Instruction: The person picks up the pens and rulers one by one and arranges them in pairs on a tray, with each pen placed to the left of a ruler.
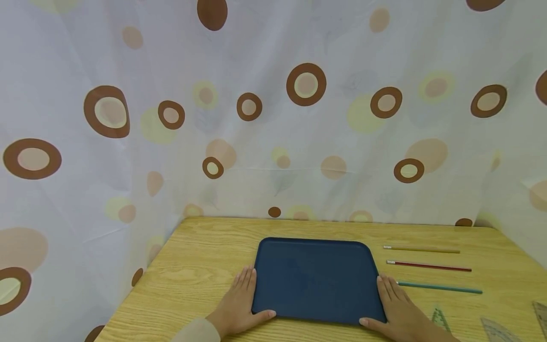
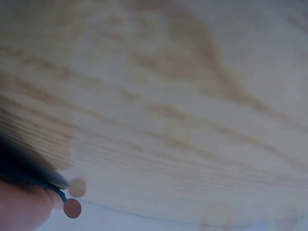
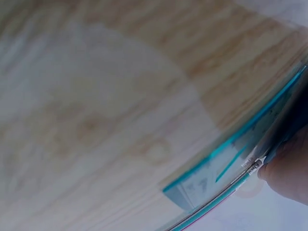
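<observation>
A dark blue rectangular tray (image 1: 318, 280) lies flat on the wooden table. At its left side my left hand (image 1: 239, 304) touches the edge with straight fingers, the thumb spread along the near edge. My right hand (image 1: 399, 311) rests in the same way at the right side, its thumb on the near right corner. In the left wrist view, part of the left hand (image 2: 24, 207) shows beside the dark tray edge. Part of the right hand (image 3: 288, 171) appears in the right wrist view, near pencil ends and a clear strip with teal edges.
Right of the tray lie a yellow pencil (image 1: 423, 249), a red pencil (image 1: 431, 266) and a green pencil (image 1: 442, 287). Nearer are a green set square (image 1: 439, 317) and a clear protractor (image 1: 497, 330). A patterned curtain (image 1: 265, 142) hangs behind the table (image 1: 205, 247).
</observation>
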